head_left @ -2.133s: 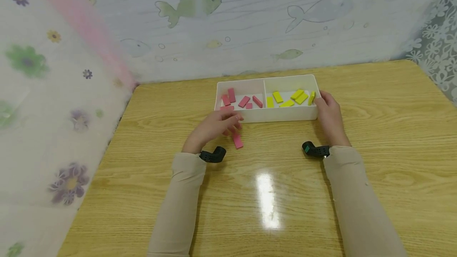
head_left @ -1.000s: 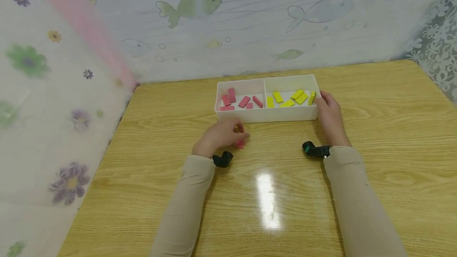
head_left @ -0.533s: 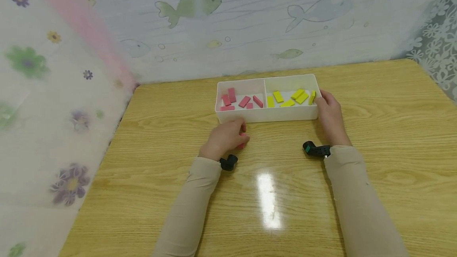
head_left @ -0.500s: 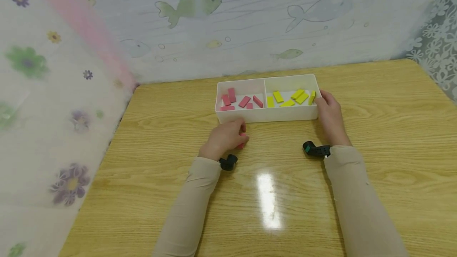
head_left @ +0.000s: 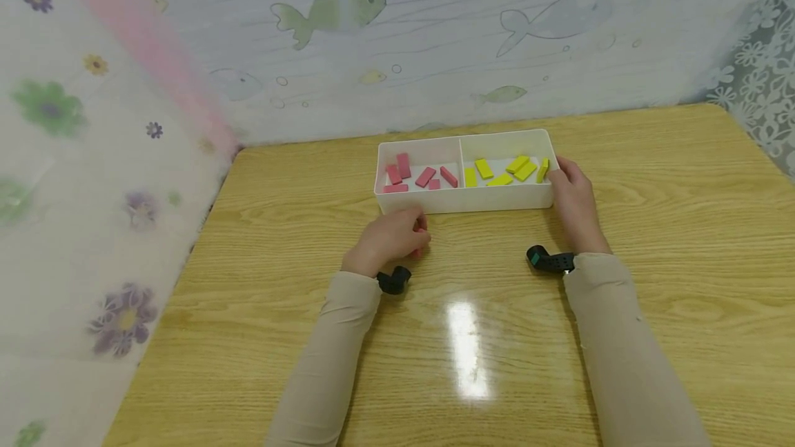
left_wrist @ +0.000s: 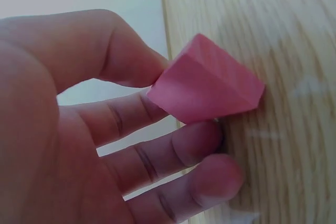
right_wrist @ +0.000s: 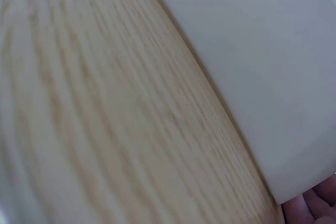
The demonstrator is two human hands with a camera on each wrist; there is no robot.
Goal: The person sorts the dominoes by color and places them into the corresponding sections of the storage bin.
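My left hand point(head_left: 386, 239) pinches a pink rectangular block point(left_wrist: 205, 85) between thumb and index finger, just in front of the white box. One end of the block points down at the table in the left wrist view, while the other fingers curl below it. My right hand point(head_left: 574, 202) grips the right end of the white two-part box point(head_left: 466, 201), thumb by the front corner and fingers along the side. Several pink blocks point(head_left: 425, 176) lie in its left compartment, and several yellow blocks point(head_left: 484, 169) lie in the right one.
The box stands towards the back of a wood-grain table point(head_left: 248, 309), close to a wall covering point(head_left: 428, 67) printed with fish. A flowered covering point(head_left: 81, 226) runs along the left side. Each wrist wears a small black camera point(head_left: 549, 260).
My left hand has come from over the box's front edge, towards me and right, onto the pink block lying on the table, and now pinches it. My right hand stays at the box.
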